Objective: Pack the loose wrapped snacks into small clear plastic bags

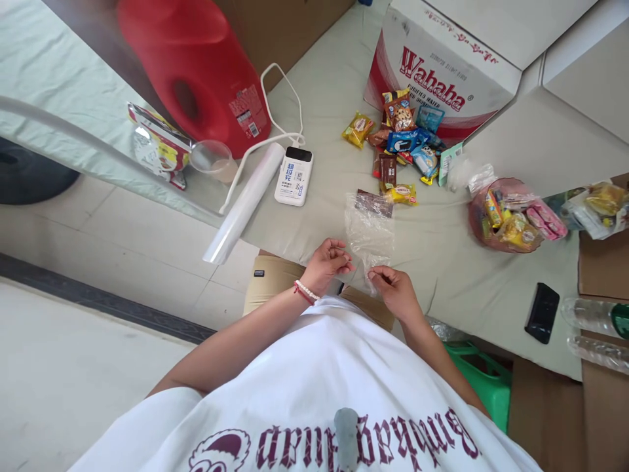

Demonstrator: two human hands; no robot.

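A crinkled clear plastic bag (pixel 369 229) lies at the table's near edge, its lower end pulled toward my body. My right hand (pixel 393 288) pinches that lower end between thumb and fingers. Just left of the bag, my left hand (pixel 328 267) is half curled with its fingers apart, and nothing shows in it. A brown snack packet (pixel 376 203) is at the bag's far end; whether it is inside or underneath I cannot tell. Beyond it lies a pile of small wrapped snacks (pixel 403 141), with a yellow packet (pixel 401 194) closest to the bag.
A pink bowl of snacks (pixel 474 223) and a black phone (pixel 542 313) are on the right. On the left are a white power bank (pixel 293 176) with a cable, a clear film roll (pixel 246 203), a plastic cup (pixel 213 159) and a red jug (pixel 196 72). A Wahaha carton (pixel 442 72) stands behind.
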